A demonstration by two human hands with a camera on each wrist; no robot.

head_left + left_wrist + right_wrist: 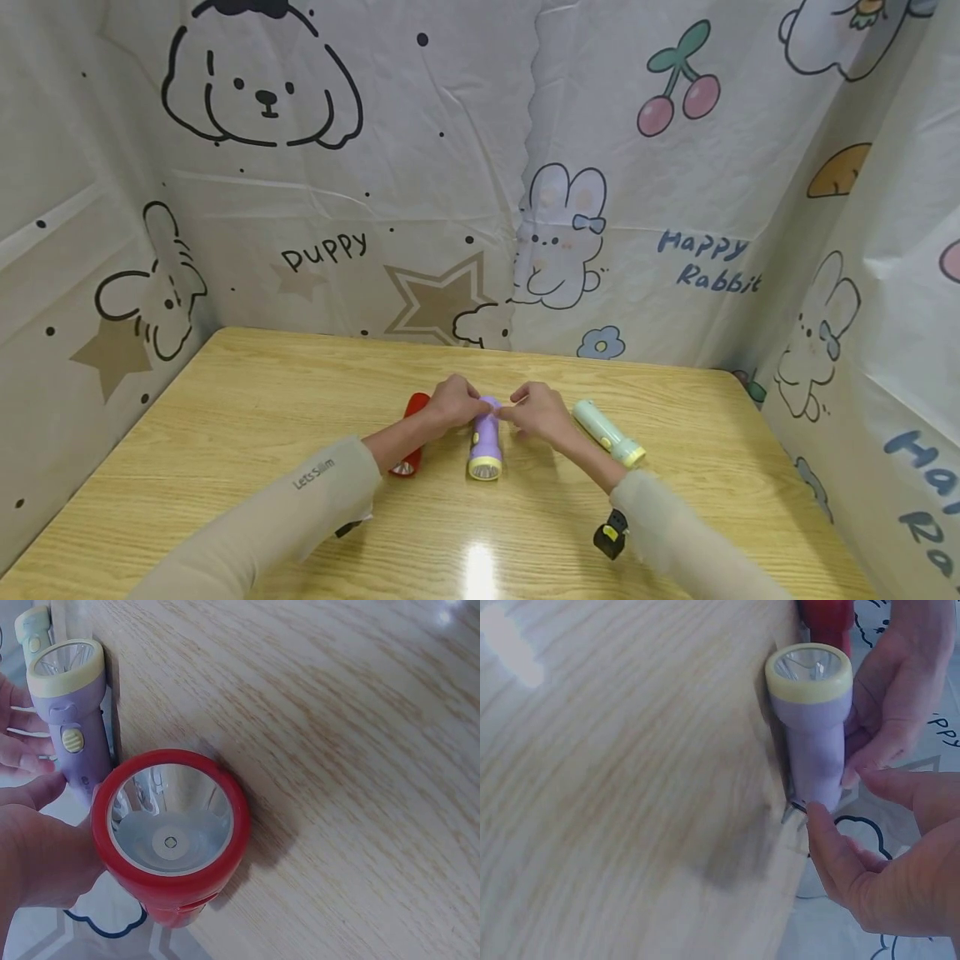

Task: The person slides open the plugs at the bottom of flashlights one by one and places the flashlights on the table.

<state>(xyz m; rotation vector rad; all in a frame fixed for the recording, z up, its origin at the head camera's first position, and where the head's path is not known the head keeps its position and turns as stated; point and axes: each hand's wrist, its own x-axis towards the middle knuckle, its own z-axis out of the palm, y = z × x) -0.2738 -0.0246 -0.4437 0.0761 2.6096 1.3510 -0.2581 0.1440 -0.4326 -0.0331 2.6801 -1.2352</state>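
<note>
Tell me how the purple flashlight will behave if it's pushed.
The purple flashlight would probably roll, given its round shape, perhaps curving because its yellow head is wider. It looks like smooth plastic, so likely stiff.

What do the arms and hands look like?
Left hand and right hand: no gloves. Left sleeve and right sleeve: pale cream; the left bears dark lettering, apparently "LetsSlim". Black device with yellow patch at the right cuff; dark piece under the left.
</note>
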